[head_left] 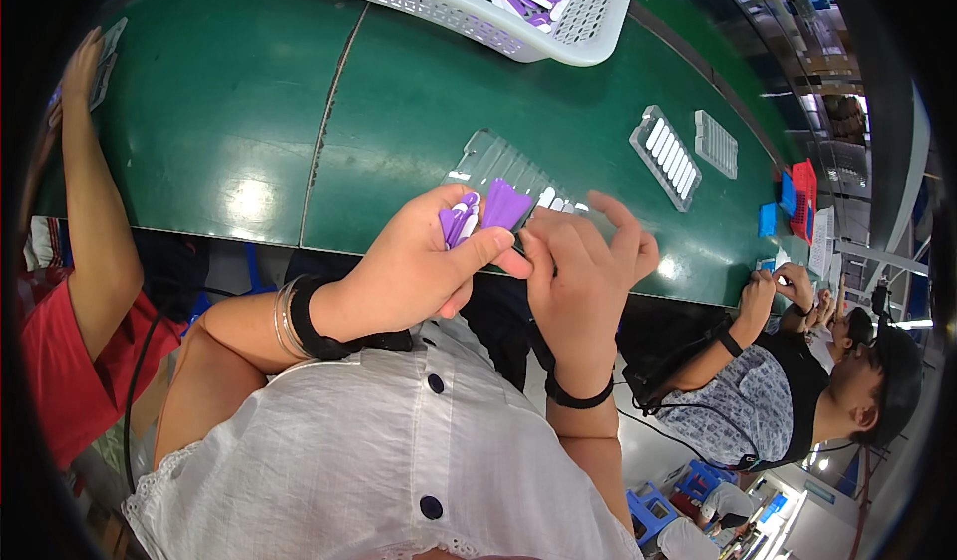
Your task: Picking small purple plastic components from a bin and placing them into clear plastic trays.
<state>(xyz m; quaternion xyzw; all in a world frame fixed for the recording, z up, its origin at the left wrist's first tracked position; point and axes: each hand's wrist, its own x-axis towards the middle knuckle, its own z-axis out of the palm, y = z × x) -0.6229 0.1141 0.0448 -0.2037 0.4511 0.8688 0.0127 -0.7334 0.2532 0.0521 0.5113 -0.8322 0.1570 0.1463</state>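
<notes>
My left hand (399, 266) is closed around a bunch of slim purple-and-white plastic pieces (461, 220), with flat purple ends (506, 204) fanning out above the thumb. Close beside it, my right hand (583, 266) has thumb and forefinger drawn together, its other fingers raised. Whatever sits in that pinch is hidden. Just beyond both hands lies a clear plastic tray (485, 151) with parallel slots. A few white pieces (558, 203) show in its right part, partly covered by my right fingers.
A pale perforated basket (588, 51) of purple-and-white pieces stands at the far edge. To the right on the green table (229, 131) lie a tray with white pieces (670, 158) and another clear tray (717, 145). Co-workers' arms (98, 191) reach in from both sides.
</notes>
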